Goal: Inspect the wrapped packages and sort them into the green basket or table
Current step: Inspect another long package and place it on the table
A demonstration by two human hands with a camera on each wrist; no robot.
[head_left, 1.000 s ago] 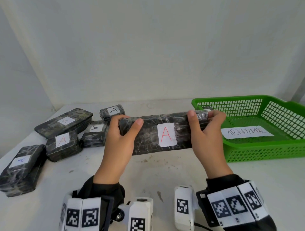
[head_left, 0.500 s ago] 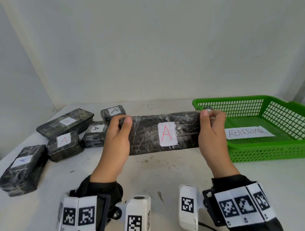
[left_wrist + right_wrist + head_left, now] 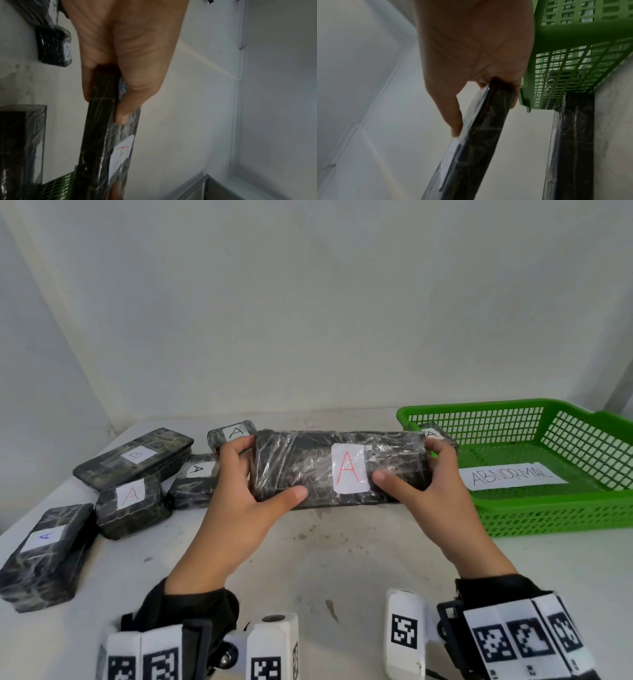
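Note:
A long package [image 3: 308,470] in dark shiny wrap, with a white label bearing a red A, is held above the table in front of me. My left hand [image 3: 263,474] grips its left end, thumb across the labelled face, fingers behind. My right hand [image 3: 407,460] grips the right end the same way. The left wrist view shows the package [image 3: 97,142] edge-on between thumb and fingers. In the right wrist view the package [image 3: 479,135] runs away from the palm. The green basket [image 3: 548,515] stands to the right, holding a small A-labelled package [image 3: 436,434] and an ABNORMAL sign [image 3: 510,475].
Several wrapped packages lie on the table at the left: one marked B [image 3: 137,457], a red A [image 3: 132,501], a blue A [image 3: 44,556], and two black A ones [image 3: 195,479] [image 3: 233,433]. White walls close the back and left.
Both hands have shifted their grip: the thumbs now lie on the labelled face instead of the top edge. The package has levelled out and come a little nearer to me.

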